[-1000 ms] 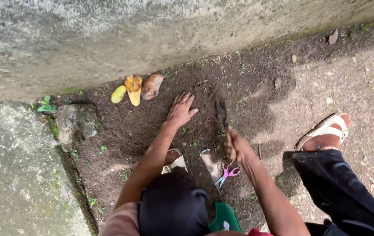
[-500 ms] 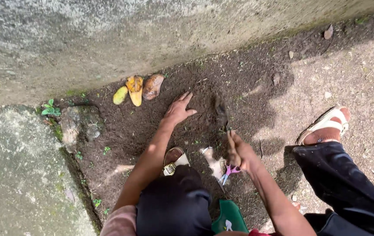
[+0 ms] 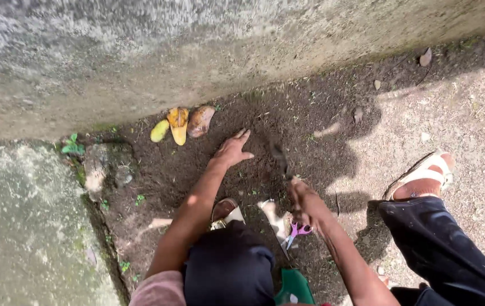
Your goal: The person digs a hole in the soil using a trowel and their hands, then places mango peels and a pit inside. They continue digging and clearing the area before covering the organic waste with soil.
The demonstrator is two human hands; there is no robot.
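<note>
Right hand [image 3: 306,199] is sitting lower and closer to the body than a second ago, still closed in a fist around a dark digging tool [image 3: 280,158]; the tool is motion-blurred, so blade shape and whether its tip is touching soil are impossible to tell. Left hand [image 3: 233,151] is staying almost where it was, fingers spread wide, palm down on the dark soil patch [image 3: 157,170], holding nothing.

Going near to far:
- Green container [image 3: 293,286] is being cut off by the bottom edge, so its kind is unclear.
- Dark-trousered knee [image 3: 228,266] is hiding most of the left foot; only the sandal [image 3: 224,211] toe is showing.
- Purple-handled scissors [image 3: 296,232] are lying on the soil just beside the right wrist, blades partly hidden behind a pale scrap [image 3: 275,218].
- Other leg [image 3: 443,255] is running out of frame at lower right, its white sandal [image 3: 421,175] resting on the paler packed ground.
- Mossy stone [image 3: 103,164] is sitting at the left edge of the patch, next to a concrete slab [image 3: 21,226].
- Yellow and brown fruit husks [image 3: 180,123] are lying at the foot of the concrete wall [image 3: 197,51], well apart from both hands.

Camera is pointing slightly further right than before, and the husks are unchanged.
</note>
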